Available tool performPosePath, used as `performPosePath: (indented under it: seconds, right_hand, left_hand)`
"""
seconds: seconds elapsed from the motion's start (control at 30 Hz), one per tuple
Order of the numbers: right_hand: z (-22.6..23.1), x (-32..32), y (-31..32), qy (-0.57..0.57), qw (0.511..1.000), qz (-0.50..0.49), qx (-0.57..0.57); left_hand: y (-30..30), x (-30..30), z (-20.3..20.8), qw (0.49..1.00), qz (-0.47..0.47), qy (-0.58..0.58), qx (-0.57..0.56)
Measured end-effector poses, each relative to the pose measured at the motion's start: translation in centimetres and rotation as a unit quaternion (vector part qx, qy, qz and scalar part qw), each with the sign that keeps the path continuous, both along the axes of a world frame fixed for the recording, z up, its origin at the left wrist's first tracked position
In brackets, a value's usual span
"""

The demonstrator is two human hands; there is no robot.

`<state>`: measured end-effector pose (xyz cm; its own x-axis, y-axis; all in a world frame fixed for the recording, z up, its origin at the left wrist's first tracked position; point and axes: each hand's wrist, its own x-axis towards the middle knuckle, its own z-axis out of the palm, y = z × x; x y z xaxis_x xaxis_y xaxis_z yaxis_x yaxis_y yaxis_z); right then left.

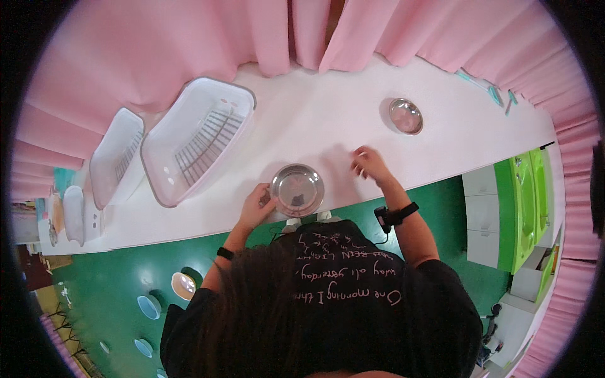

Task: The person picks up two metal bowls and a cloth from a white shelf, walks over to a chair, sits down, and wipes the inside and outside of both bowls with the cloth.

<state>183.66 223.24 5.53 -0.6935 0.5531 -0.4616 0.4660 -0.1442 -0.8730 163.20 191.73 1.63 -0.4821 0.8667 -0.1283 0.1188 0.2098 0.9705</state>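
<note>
- Overhead fisheye view of a person in a dark printed shirt standing at a long white counter point(302, 120), with pink curtains point(157, 50) hanging behind it.
- Left hand point(257, 205) grips the left rim of a round steel bowl point(297, 189), fingers curled around the edge and pressed against the metal; a dark band sits on that wrist.
- That steel bowl sits at the near edge of the counter, directly in front of the person's body, mouth facing up.
- Right hand point(368, 165) hovers just right of the bowl, over the counter, holding nothing; its fingers are loosely bent (whether they touch the surface cannot be told). A black strap with a small device is on that wrist.
- Second, smaller steel dish point(405, 116) rests farther back on the counter to the right, well apart from both hands.
- Large white dish rack point(198, 142) lies to the left of the bowl, tilted, with a narrower white rack point(115, 154) beside it.
- Green floor point(126, 277) shows below the counter, with several small round bowls point(183, 285) on it at lower left.
- Bright green cabinet point(526, 208) stands at the right edge.
</note>
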Motion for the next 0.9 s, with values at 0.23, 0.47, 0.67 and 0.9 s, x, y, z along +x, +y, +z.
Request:
performPosePath:
  seconds: [0.23, 0.47, 0.67, 0.9]
  right_hand:
    - [-3.7, 5.8, 14.6, 0.061, 0.892, -0.446, -0.035]
    - [-3.8, 4.3, 15.9, 0.04, 0.896, -0.442, 0.029]
    - [0.1, 0.2, 7.4, 0.131, 0.985, -0.111, 0.017]
    - [3.6, -4.7, -3.5, 0.048, 0.969, 0.24, -0.004]
  left_hand:
    - [0.2, 0.3, 0.5, 0.997, 0.025, -0.073, -0.015]
    - [0.8, 1.2, 2.0, 0.994, 0.061, -0.074, -0.05]
    - [0.9, 1.3, 2.0, 0.992, 0.083, -0.081, -0.052]
    - [1.2, 1.8, 1.8, 0.977, 0.15, -0.148, -0.035]
